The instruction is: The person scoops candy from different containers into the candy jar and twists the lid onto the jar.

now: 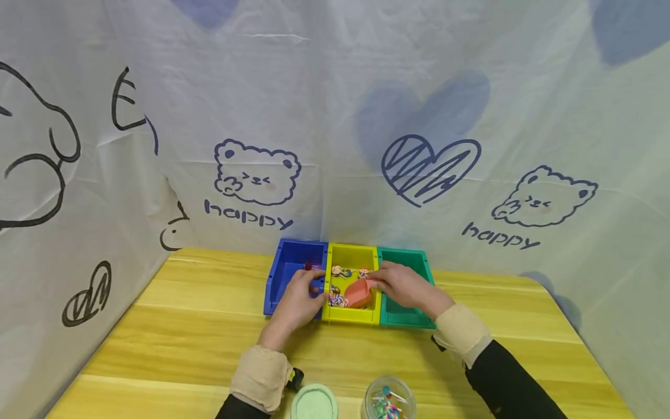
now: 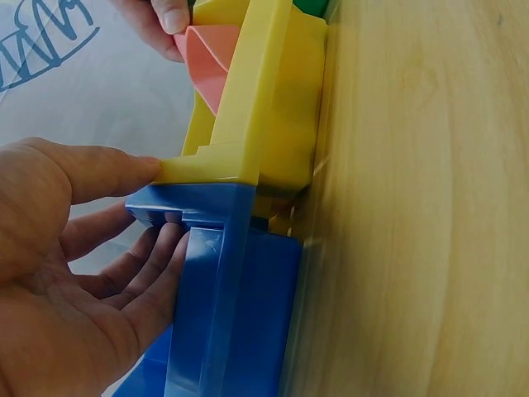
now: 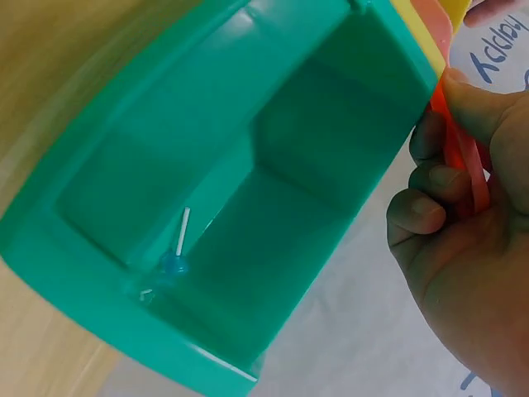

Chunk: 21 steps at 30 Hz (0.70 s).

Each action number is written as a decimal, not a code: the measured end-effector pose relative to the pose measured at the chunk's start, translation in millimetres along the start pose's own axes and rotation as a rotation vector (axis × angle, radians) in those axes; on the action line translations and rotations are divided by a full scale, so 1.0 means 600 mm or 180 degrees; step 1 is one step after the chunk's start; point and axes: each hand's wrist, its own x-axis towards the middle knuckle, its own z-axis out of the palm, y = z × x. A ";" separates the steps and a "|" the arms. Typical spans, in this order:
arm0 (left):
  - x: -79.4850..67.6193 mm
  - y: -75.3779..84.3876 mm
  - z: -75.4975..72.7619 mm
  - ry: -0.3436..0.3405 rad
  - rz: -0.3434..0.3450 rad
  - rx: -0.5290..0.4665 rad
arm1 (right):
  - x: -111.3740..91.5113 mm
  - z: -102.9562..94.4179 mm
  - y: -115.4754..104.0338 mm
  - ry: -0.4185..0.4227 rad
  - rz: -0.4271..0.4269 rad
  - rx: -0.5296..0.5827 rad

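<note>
Three bins stand joined side by side: a blue bin (image 1: 277,278), a yellow bin (image 1: 352,316) and a green bin (image 1: 413,319). My left hand (image 1: 299,298) grips the joined rims of the blue and yellow bins, thumb on the yellow rim and fingers curled inside the blue wall. My right hand (image 1: 405,285) holds a pink scoop (image 1: 359,293) by its handle, its bowl down inside the yellow bin. Swirl-patterned lollipops (image 1: 338,300) lie beside the scoop, with more toward the back. Something dark red (image 1: 309,266) lies in the blue bin, partly hidden by my left hand.
Near the table's front edge, a clear jar (image 1: 388,401) holds small lollipops, with a pale green lid (image 1: 314,402) to its left. One blue lollipop (image 3: 174,263) lies in the green bin. A printed white curtain (image 1: 335,116) hangs behind the wooden table (image 1: 173,331).
</note>
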 end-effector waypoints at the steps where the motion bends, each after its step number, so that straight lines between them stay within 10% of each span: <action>1: 0.000 0.000 0.000 -0.0002 -0.0001 0.0003 | -0.002 0.001 0.001 -0.0002 0.0007 0.0013; 21: -0.001 -0.003 0.001 0.0004 0.0002 0.0032 | -0.011 0.002 0.001 0.0186 0.0009 0.0009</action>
